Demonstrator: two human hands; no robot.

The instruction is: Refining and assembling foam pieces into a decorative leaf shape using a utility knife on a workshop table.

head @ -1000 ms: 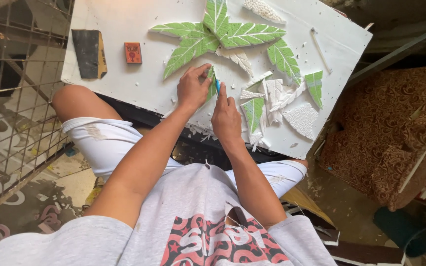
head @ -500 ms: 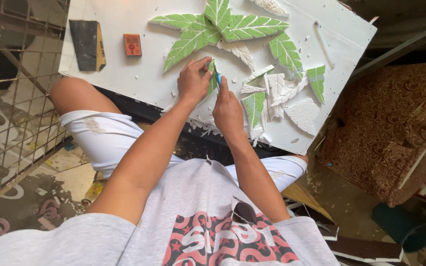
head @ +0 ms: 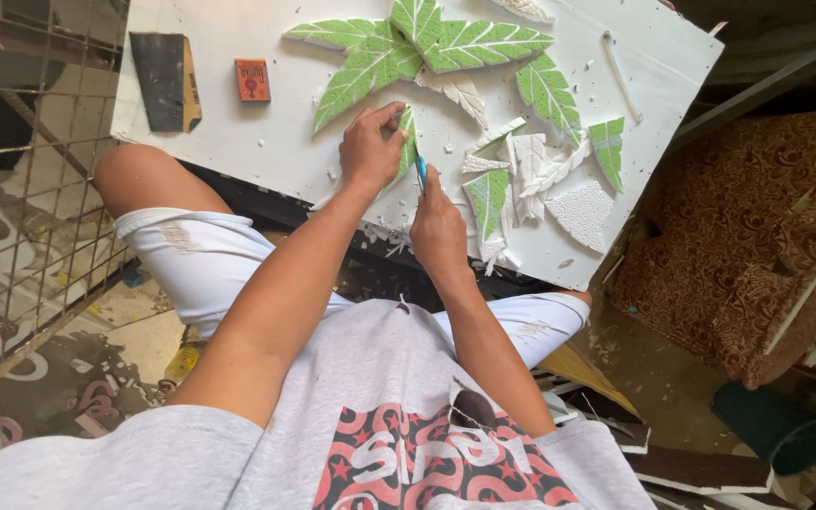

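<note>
- Left hand (head: 370,146): forearm extended forward over the lap, fingers curled and pinching a small green-painted foam leaf piece (head: 407,144) against the white foam board (head: 266,132).
- Right hand (head: 438,227): clenched around a blue-handled cutter (head: 420,170), which points away from the body with its tip at the leaf piece.
- Leaf piece: near the board's front edge, between the two hands; its long axis runs roughly toward and away from the person, slightly tilted.
- Beyond it, finished green leaves (head: 427,42) lie fanned out; white offcuts (head: 531,165) lie to the right.
- At the board's far left: a dark sanding block (head: 164,80) and a small red box (head: 252,79).
</note>
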